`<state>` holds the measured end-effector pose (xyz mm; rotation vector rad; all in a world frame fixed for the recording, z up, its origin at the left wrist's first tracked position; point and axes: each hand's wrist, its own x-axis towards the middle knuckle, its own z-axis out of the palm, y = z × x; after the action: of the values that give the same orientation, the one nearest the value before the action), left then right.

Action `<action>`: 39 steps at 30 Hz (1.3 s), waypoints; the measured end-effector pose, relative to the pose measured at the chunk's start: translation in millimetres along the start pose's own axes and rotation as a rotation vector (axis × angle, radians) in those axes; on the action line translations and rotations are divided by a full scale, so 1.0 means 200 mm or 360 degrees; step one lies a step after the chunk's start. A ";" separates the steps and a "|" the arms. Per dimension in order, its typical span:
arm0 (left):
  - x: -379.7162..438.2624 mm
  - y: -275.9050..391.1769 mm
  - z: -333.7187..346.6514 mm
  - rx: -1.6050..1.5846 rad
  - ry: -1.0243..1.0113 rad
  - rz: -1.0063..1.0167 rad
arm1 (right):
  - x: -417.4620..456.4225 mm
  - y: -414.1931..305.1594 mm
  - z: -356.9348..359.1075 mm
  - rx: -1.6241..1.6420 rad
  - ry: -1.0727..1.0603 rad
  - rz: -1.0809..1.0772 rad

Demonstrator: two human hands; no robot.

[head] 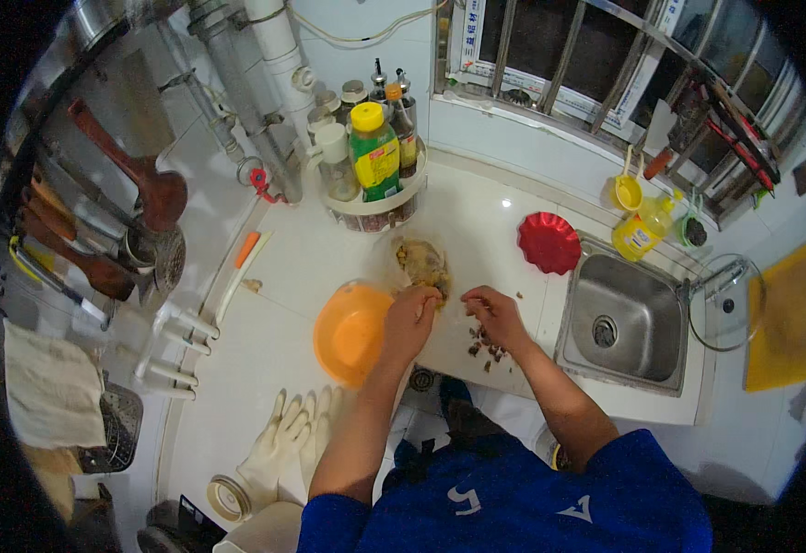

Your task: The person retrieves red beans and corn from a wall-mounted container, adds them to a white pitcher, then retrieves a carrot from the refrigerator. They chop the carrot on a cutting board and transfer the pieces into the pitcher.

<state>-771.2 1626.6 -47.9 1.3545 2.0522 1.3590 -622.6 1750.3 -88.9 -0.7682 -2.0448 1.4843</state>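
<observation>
My left hand [413, 319] is at the near edge of a clear plastic bag [390, 259] with yellow-brown dried food [422, 261] in it. The fingers of that hand are curled, and what lies between them is hidden. To its right, my right hand [498, 319] is held over the counter with thumb and fingertips drawn together; whether a small piece is between them is too small to tell. Several small dark brown pieces [487, 349] lie on the counter just below the right hand. An orange plastic bowl [348, 339] stands beside my left forearm, which partly covers it.
A stainless-steel sink [620, 321] is at the right, with a red fluted dish [549, 242] by its corner. Bottles stand in a round rack [375, 206] at the back. A carrot piece [247, 250] and rubber gloves [282, 439] lie on the left counter.
</observation>
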 end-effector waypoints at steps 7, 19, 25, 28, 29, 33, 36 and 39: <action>0.32 -0.27 0.19 0.1367 -0.1389 -0.0332 | 0.49 0.26 -0.01 -0.1428 -0.1280 -0.0364; 0.50 -0.35 0.37 0.1412 -0.0595 -0.0087 | 0.53 0.27 -0.23 -0.1112 -0.0822 -0.0019; 0.37 -0.45 0.47 0.1570 -0.0264 0.0018 | 0.43 0.12 -0.14 -0.0409 -0.0398 -0.0053; 0.39 -0.47 0.39 0.1120 -0.0616 -0.0492 | 0.45 0.22 0.04 -0.0323 -0.0406 -0.0161; 0.36 -0.44 0.37 0.1042 -0.0344 -0.0422 | 0.47 0.24 0.09 -0.0381 -0.0390 -0.0231; 0.28 -0.41 0.21 0.0460 0.0133 -0.0235 | 0.57 0.32 0.23 -0.1068 -0.0449 -0.0334; 0.18 -0.20 0.10 0.0125 0.0163 -0.0479 | 0.61 0.29 0.28 -0.1348 -0.0733 -0.0244; 0.07 -0.16 0.07 -0.0145 0.0262 -0.0604 | 0.58 0.33 0.31 -0.1371 -0.0485 -0.0584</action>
<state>-784.7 1642.8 -78.5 0.7843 2.1803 1.4052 -738.2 1804.9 -163.1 -0.4140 -2.8937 0.4981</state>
